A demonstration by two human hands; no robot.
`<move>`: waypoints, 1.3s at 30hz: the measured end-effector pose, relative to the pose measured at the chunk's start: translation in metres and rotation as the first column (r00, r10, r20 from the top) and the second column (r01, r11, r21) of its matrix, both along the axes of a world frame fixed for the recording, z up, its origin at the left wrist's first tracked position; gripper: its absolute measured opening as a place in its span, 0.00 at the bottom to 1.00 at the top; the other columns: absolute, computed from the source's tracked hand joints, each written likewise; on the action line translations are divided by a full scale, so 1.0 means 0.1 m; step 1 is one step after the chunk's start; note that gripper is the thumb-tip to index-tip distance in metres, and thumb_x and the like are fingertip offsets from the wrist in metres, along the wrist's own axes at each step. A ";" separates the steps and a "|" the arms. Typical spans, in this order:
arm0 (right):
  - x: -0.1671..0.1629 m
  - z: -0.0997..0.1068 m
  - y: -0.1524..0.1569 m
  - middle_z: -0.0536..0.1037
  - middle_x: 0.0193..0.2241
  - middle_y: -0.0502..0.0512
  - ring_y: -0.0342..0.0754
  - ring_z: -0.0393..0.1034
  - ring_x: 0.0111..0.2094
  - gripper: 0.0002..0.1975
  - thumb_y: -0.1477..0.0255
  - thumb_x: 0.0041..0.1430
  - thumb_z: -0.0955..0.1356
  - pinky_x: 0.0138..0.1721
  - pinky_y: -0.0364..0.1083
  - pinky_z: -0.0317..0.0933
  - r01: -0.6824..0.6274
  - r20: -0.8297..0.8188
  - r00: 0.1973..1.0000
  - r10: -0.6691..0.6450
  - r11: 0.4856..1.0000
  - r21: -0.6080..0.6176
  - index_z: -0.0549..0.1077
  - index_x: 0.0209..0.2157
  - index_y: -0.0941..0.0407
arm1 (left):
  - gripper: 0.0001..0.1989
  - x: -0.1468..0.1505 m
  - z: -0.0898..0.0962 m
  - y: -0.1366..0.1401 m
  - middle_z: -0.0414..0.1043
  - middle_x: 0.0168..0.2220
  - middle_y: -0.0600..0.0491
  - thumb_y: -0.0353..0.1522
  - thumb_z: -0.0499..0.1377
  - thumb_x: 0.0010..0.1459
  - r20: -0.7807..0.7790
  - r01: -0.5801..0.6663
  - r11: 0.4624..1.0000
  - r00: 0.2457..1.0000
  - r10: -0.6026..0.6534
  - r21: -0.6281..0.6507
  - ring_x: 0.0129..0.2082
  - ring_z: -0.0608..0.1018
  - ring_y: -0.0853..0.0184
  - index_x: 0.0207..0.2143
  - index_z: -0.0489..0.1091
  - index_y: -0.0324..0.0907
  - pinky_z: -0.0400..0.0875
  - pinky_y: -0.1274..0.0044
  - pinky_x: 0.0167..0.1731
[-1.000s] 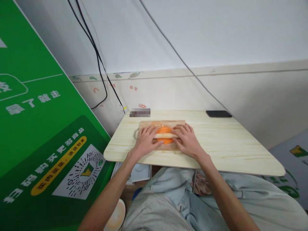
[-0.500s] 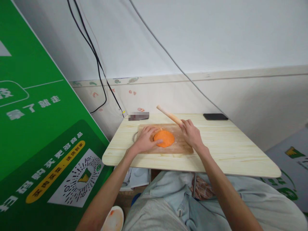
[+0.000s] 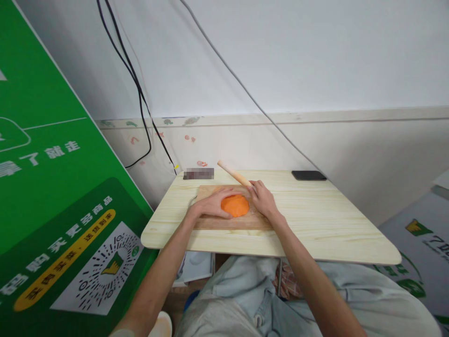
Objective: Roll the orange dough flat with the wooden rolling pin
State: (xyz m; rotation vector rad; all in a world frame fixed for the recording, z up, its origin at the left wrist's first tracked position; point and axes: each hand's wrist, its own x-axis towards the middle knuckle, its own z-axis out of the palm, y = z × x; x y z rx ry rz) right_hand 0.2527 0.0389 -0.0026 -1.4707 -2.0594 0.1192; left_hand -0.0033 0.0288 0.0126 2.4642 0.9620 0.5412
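A flat round of orange dough (image 3: 235, 206) lies on the wooden cutting board (image 3: 231, 223). My left hand (image 3: 214, 203) is curved around the dough's left side, fingers along its far edge and thumb at the near edge, gripping it. At the dough's right, my right hand (image 3: 261, 196) is closed around the near end of a wooden rolling pin (image 3: 233, 173). The pin's free end points up and to the left, beyond the dough. Part of the dough's left edge is hidden under my left hand.
The board rests on a pale wood-grain table (image 3: 315, 224) against the wall. A black phone (image 3: 308, 175) lies at the back right, a blurred-out object (image 3: 199, 173) at the back left. A green sign (image 3: 66, 196) stands left; a white dish (image 3: 162, 325) is low down.
My left hand has closed further around the dough, whose outline is less round. My right hand has come closer to it with the rolling pin. The view has shifted slightly.
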 end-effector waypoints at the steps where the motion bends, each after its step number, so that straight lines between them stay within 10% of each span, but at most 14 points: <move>1: 0.00 0.00 0.00 0.79 0.53 0.61 0.54 0.77 0.51 0.19 0.65 0.79 0.59 0.48 0.48 0.68 -0.002 0.002 1.000 0.002 1.000 0.002 0.73 0.61 0.55 | 0.49 0.00 0.00 0.00 0.65 0.73 0.45 0.37 0.76 0.49 -0.004 0.007 1.000 1.000 -0.007 0.000 0.74 0.65 0.49 0.72 0.65 0.49 0.59 0.56 0.75; 19: -0.02 -0.02 -0.01 0.80 0.54 0.63 0.56 0.76 0.48 0.21 0.63 0.78 0.60 0.49 0.50 0.68 -0.014 -0.001 1.000 0.014 1.000 -0.017 0.75 0.61 0.56 | 0.25 -0.07 -0.06 0.01 0.65 0.73 0.50 0.37 0.76 0.55 0.063 0.043 0.998 0.997 -0.046 0.048 0.73 0.68 0.52 0.57 0.82 0.55 0.59 0.56 0.74; 39: -0.04 0.05 -0.08 0.81 0.51 0.65 0.60 0.72 0.54 0.19 0.68 0.73 0.64 0.54 0.54 0.65 0.023 0.185 0.982 -0.023 1.000 0.002 0.79 0.59 0.56 | 0.38 0.02 -0.16 -0.05 0.73 0.67 0.46 0.44 0.77 0.53 0.123 -0.089 0.995 0.989 0.082 0.054 0.68 0.73 0.51 0.65 0.74 0.52 0.63 0.57 0.72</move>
